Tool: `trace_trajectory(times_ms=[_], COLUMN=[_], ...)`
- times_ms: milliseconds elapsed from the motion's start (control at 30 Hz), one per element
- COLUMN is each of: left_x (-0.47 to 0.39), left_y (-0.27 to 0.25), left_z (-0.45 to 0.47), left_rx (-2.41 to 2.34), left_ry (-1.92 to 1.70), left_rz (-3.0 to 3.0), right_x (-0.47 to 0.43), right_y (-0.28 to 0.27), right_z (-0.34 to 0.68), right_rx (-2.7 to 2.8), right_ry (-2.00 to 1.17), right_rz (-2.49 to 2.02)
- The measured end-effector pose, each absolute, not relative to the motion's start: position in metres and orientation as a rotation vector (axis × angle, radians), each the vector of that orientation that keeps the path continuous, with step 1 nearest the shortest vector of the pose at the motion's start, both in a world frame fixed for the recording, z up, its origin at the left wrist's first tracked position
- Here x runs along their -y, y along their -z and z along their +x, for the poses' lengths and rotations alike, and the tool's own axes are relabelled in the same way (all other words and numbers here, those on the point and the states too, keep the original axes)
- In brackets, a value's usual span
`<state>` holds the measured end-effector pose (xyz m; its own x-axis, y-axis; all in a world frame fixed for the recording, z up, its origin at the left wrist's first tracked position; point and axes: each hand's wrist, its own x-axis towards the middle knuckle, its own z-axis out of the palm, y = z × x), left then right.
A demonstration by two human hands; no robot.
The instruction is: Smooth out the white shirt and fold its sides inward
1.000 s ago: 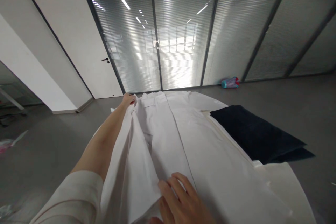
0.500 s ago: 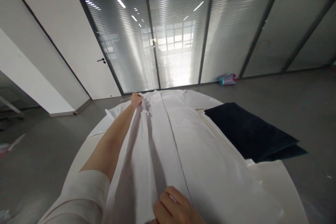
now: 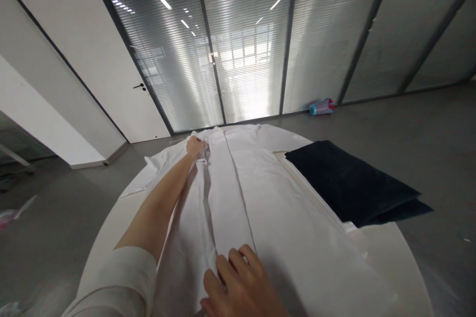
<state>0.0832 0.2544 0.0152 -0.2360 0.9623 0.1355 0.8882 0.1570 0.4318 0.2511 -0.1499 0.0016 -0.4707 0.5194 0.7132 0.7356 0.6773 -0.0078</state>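
Observation:
A white shirt [image 3: 275,198] lies spread over a round white table [image 3: 394,252], its front edge running lengthwise away from me. Stretched out to the far end, my left hand [image 3: 195,146] is closed on the shirt's fabric near the collar end. My right hand [image 3: 240,282] is close to me at the bottom of the view, fingers curled on the near part of the same front edge. Its thumb is partly hidden, but the cloth runs into its grip. Between both hands, folds run along the fabric.
A folded dark navy cloth [image 3: 345,183] lies at the table's right side, overhanging the edge. On the floor by the glass partition [image 3: 253,49] a blue and red basket [image 3: 322,107] lies on its side. A white door [image 3: 89,54] stands at the left.
My right hand has moved slightly up and away from me along the shirt's edge. The raised fabric on the left has come down flatter. My left hand stays at the far end.

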Motion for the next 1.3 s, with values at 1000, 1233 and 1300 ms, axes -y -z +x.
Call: trace_trajectory(times_ms=[1000,1233,1300], left_x=[-0.214,-0.207,-0.199], left_y=[-0.044,-0.043,-0.051], left_z=[0.091,0.101,0.093], left_rx=[-2.317,-2.237,-2.231], left_ry=[-0.400,-0.152,-0.107], left_rz=[2.200,2.181,2.178], right_x=[0.156,0.153,0.154], right_y=[-0.025,-0.024,-0.023], right_z=[0.266,0.276,0.275], right_rx=[2.502,2.640,2.629], right_ry=[0.111,-0.008,-0.004], right_rz=[-0.876,-0.876,-0.869])
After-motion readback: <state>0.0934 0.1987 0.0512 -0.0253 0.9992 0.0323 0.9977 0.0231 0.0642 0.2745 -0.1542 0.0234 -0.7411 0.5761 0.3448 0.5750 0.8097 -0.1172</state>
